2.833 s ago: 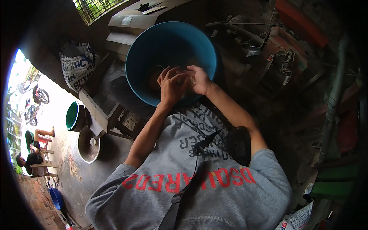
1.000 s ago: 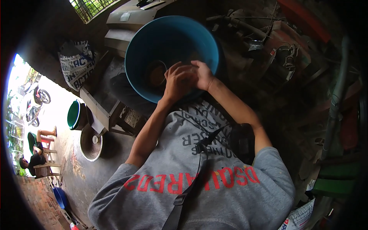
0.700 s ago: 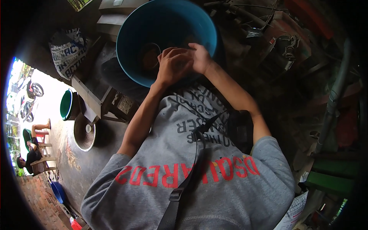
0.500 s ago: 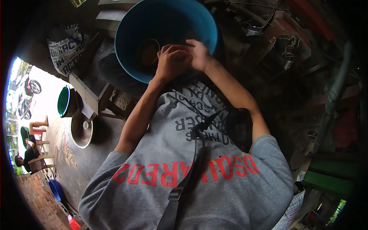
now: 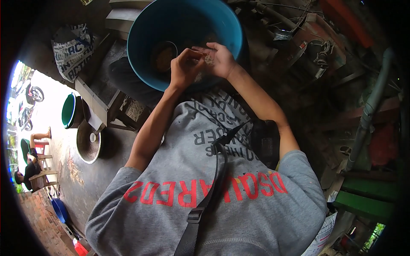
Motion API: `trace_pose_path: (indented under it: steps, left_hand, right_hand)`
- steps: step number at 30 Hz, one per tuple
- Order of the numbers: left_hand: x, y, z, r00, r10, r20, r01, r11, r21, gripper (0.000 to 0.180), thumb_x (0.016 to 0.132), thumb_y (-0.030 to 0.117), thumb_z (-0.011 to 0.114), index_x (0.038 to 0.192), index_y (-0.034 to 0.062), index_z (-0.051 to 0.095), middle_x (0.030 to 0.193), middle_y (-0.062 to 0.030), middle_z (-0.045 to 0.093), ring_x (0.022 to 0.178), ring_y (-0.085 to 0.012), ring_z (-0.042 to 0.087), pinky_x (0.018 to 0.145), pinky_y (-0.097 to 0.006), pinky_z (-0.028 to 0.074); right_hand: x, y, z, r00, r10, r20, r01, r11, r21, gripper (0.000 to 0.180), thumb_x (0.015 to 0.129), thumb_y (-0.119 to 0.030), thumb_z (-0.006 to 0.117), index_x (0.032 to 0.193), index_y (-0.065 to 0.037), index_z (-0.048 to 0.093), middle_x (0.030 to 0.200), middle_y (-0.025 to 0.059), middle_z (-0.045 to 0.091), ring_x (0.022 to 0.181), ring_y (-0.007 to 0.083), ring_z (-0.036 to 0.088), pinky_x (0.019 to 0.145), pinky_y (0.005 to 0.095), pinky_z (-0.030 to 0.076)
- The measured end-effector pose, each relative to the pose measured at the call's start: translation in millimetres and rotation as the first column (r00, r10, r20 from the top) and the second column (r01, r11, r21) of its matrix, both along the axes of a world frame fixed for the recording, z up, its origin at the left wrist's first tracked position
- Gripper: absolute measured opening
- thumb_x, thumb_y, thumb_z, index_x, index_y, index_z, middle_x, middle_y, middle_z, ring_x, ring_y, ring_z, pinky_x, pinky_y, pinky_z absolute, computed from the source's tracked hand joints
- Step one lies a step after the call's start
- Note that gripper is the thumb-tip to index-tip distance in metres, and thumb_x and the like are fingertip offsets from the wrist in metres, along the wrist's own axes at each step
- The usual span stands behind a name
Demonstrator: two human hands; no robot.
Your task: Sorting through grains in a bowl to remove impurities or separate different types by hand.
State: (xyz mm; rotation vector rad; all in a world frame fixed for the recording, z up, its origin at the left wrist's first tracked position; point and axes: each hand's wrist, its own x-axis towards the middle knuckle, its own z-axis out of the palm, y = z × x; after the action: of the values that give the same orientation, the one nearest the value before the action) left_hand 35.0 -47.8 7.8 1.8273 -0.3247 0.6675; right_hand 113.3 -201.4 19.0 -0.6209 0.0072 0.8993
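Note:
Over the near rim of a deep blue tub (image 5: 136, 70) my two hands meet. My right hand (image 5: 221, 62) is turned palm up, thumb and fingers stretched out. On its palm lie small pale crumbly bits (image 5: 209, 59). My left hand (image 5: 184, 67) is closed in a pinch right beside that palm, its fingertips close to the bits; what sits between them is too small to make out. Inside the tub, to the left of my hands, a round container (image 5: 164, 59) with a thin pale rim holds something brownish. The tub's bottom is dark.
Left of the tub stand a wooden bench (image 5: 92, 102) and a printed sack (image 5: 72, 53). Farther left are a metal basin (image 5: 89, 143), a green bucket (image 5: 69, 111) and a seated person (image 5: 32, 168). Metal parts (image 5: 318, 53) and a long pipe (image 5: 370, 106) clutter the right.
My left hand, which covered the right palm, has drawn back a little to the left into a pinch. The right palm and the bits on it now show.

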Motion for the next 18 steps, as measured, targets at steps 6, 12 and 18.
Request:
trace_pose_path:
  steps: [6,12,18]
  left_hand:
    - [1.1,-3.2,5.3,0.996,0.053,0.075,-0.041,0.987,-0.157,0.016,0.092,0.006,0.076,0.108,0.0033,0.075,0.101,-0.0069,0.079,0.089,-0.0107,0.072,0.080,-0.026,0.055]
    - [5.6,6.5,0.3,0.974,0.208,-0.092,-0.227,0.902,-0.368,0.027,0.097,0.013,0.074,0.123,0.0055,0.074,0.108,-0.0065,0.077,0.097,-0.0130,0.071,0.087,-0.025,0.054]
    - [11.3,20.6,-12.5,0.898,0.439,-0.007,-0.422,0.859,-0.289,0.028,0.097,0.010,0.068,0.124,0.0088,0.075,0.132,-0.0091,0.068,0.120,-0.0191,0.063,0.101,-0.032,0.049]
  right_hand:
    - [-0.8,-1.0,1.3,0.996,-0.070,0.052,0.070,0.998,0.005,0.050,0.101,-0.021,0.035,0.138,0.007,0.053,0.133,0.0228,0.064,0.125,0.0345,0.062,0.112,0.0485,0.048]
    - [-5.8,-4.4,4.3,0.995,-0.025,0.099,0.013,0.993,0.119,0.057,0.090,-0.002,0.034,0.145,0.009,0.043,0.144,0.0255,0.055,0.132,0.0382,0.057,0.116,0.0497,0.048]
    - [-9.1,1.0,5.7,0.984,-0.026,0.177,0.011,0.996,0.086,0.059,0.088,0.004,0.035,0.146,0.009,0.042,0.142,0.0258,0.055,0.131,0.0382,0.058,0.114,0.0463,0.052]
